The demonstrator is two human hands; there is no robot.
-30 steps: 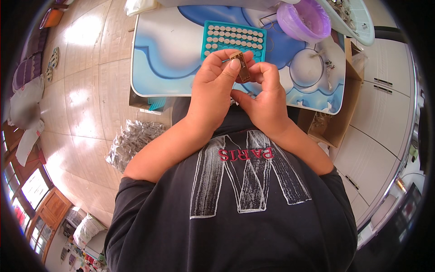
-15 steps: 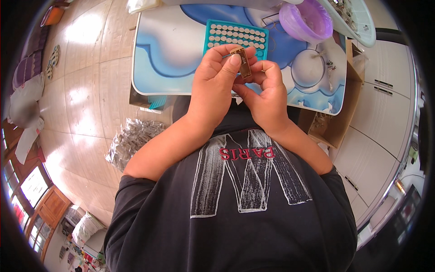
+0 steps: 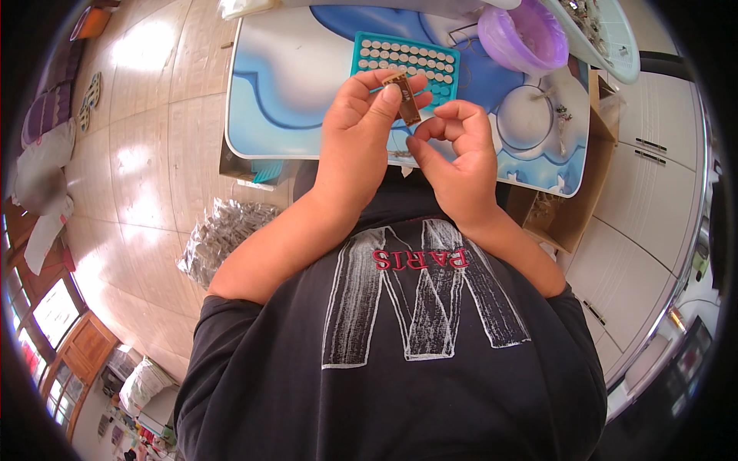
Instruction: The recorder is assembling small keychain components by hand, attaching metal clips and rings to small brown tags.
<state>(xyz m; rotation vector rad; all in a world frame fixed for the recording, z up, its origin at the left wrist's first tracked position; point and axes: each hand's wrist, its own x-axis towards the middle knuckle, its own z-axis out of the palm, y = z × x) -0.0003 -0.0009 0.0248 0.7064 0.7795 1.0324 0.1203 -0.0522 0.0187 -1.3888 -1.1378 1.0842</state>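
Note:
My left hand (image 3: 357,127) is closed on a small brown rectangular block (image 3: 405,101) with gold-coloured ends, pinned between thumb and fingers above the table's near edge. Just to the right, my right hand (image 3: 460,154) is held with the thumb and forefinger drawn together near the block's lower end, apart from it. Whatever sits in that pinch, if anything, is too small to make out. Behind my hands lies a turquoise tray (image 3: 356,55) with rows of white round pieces (image 3: 406,58); my left fingers cover part of its near side.
The table (image 3: 269,115) has a blue and white cloud pattern. At its far right stand a purple lined basin (image 3: 492,38) and a pale green basket (image 3: 628,58) of small parts. Small dark bits (image 3: 563,115) lie at the right. Silvery packets (image 3: 223,238) are heaped at the lower left.
My right hand has come away from the block, moving slightly right and down. The left hand keeps the block and has shifted a little left.

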